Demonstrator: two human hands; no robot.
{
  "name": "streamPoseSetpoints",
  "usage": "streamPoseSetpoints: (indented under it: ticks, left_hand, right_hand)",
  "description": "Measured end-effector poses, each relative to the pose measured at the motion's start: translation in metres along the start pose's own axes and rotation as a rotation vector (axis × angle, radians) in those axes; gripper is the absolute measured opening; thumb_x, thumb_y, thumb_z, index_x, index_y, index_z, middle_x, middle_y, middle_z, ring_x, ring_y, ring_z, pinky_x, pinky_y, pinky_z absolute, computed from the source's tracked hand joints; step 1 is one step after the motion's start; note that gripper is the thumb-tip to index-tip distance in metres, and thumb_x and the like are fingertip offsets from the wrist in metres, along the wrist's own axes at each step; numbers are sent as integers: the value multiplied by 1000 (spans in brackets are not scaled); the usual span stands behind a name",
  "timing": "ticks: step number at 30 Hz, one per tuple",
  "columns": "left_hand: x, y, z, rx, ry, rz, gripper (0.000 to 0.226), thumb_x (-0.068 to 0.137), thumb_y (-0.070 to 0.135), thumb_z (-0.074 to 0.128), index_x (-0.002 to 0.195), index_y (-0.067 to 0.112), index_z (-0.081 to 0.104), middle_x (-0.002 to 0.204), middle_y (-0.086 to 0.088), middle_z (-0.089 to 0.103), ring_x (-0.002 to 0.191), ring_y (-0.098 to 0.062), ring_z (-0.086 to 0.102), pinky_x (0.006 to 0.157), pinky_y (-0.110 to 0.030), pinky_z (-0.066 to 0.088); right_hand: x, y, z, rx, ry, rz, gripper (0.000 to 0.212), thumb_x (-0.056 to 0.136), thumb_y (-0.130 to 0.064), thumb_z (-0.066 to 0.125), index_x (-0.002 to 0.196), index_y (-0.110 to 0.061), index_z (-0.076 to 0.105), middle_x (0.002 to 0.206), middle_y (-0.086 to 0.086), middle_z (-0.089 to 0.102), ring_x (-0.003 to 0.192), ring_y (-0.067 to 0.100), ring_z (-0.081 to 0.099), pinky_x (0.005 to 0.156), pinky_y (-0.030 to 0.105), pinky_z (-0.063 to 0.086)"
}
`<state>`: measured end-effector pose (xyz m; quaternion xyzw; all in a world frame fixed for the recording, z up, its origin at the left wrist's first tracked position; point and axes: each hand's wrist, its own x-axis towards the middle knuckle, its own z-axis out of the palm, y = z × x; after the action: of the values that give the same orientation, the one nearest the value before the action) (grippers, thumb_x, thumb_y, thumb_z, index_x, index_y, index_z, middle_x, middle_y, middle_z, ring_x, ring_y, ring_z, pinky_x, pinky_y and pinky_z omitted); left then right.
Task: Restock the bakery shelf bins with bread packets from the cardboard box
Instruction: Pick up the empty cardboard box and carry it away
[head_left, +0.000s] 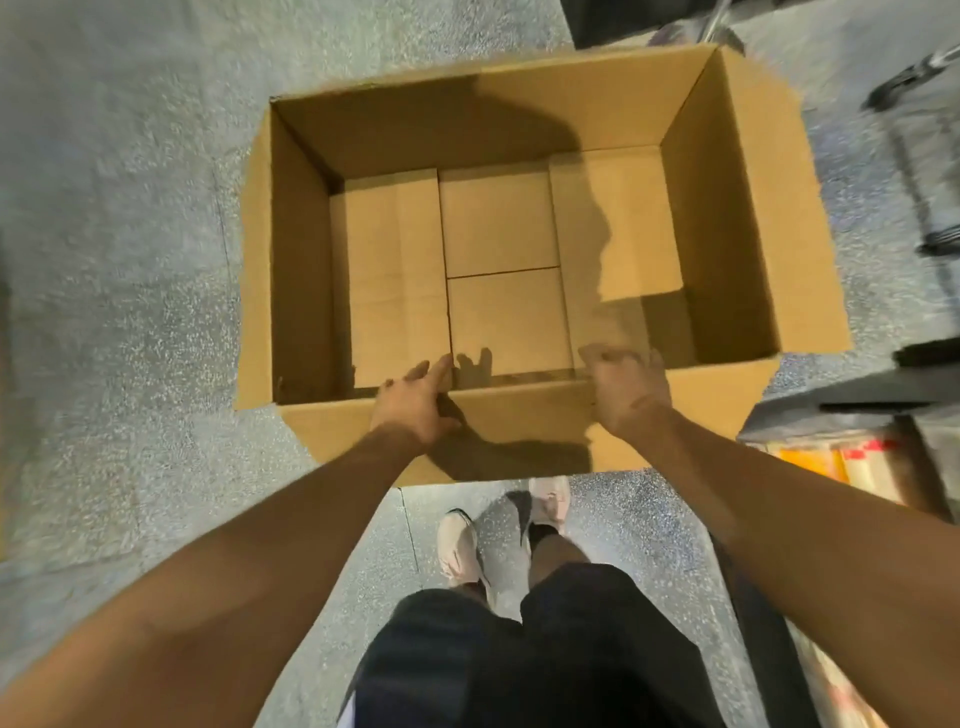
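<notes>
An open cardboard box (727, 218) sits on the floor in front of me, its flaps folded outward. Nothing lies inside; only the bare bottom flaps show. My left hand (415, 402) reaches over the box's near rim with straight fingers pointing into it and the thumb on the outer flap. My right hand (626, 387) is at the same rim further right, its fingers curled over the edge and blurred by motion. Neither hand holds a bread packet.
A speckled grey floor (130, 260) surrounds the box. At the right edge stands a dark shelf unit (883, 384) with orange and yellow packets (826, 462) in a lower bin. My legs and shoes (460, 545) are just behind the box.
</notes>
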<state>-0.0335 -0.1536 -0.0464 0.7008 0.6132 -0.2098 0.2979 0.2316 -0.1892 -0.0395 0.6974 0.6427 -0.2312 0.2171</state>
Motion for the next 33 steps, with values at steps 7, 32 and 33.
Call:
streamPoseSetpoints:
  ticks: [7,32,33]
  left_hand:
    - [20,9,1,275,-54,-52,25,101,40,48,122,38,62,92,3,69,80,-16,64,77,-34,58]
    - [-123,-121,-209,632,182,703,36,95,49,54,130,43,59,102,13,70,83,-5,58,71,-20,45]
    - [-133,-123,-209,636,186,734,37,95,49,54,132,44,58,105,14,70,83,-4,55,70,-19,43]
  right_hand:
    - [15,15,1,-97,-119,-85,16,98,-30,58,112,-21,60,74,-3,49,69,15,52,70,32,45]
    - [-226,-195,-83,390,226,325,23,92,-54,59,108,-38,62,86,-12,63,76,8,62,79,28,55]
    - [-238,-204,-78,412,231,348,26,90,-56,61,107,-36,62,86,-12,64,77,8,62,80,28,55]
